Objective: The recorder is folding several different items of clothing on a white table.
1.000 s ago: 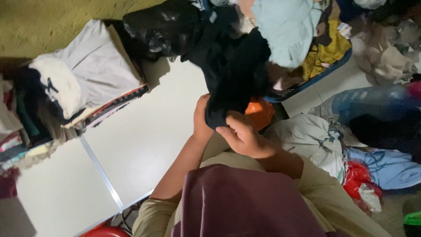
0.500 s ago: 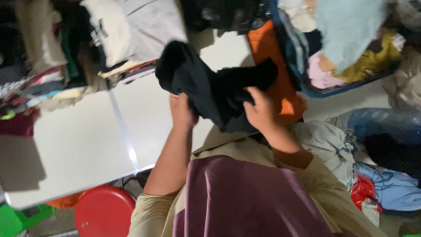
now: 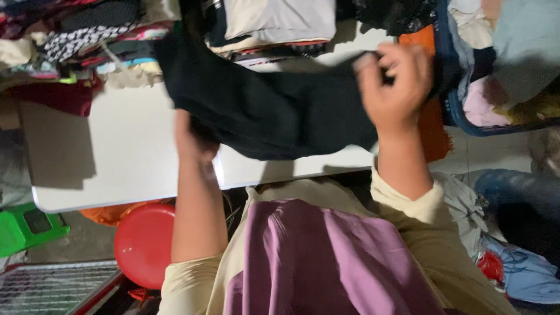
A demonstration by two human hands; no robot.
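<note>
Nearest the camera, the person's purple and beige top (image 3: pixel 326 256) fills the lower middle, with a red round stool (image 3: pixel 143 242) and a green object (image 3: pixel 23 227) on the floor to the left. Both forearms rise from there toward the white desk (image 3: pixel 105 151). The left hand (image 3: pixel 195 140) is closed under the lower left part of a black garment (image 3: pixel 274 111), its fingers hidden in the cloth. The right hand (image 3: pixel 394 87) pinches the garment's right edge between thumb and curled fingers. The garment hangs stretched between the two hands, just above the desk's near edge.

To spread it well, I judge the hands should keep even tension, find matching corners or seams, and lower the cloth flat onto the bare part of the desk, free of the piles.

Beyond, stacked folded clothes (image 3: pixel 274 23) line the far edge, and a blue basket (image 3: pixel 461 111) of mixed clothing stands at the right.
</note>
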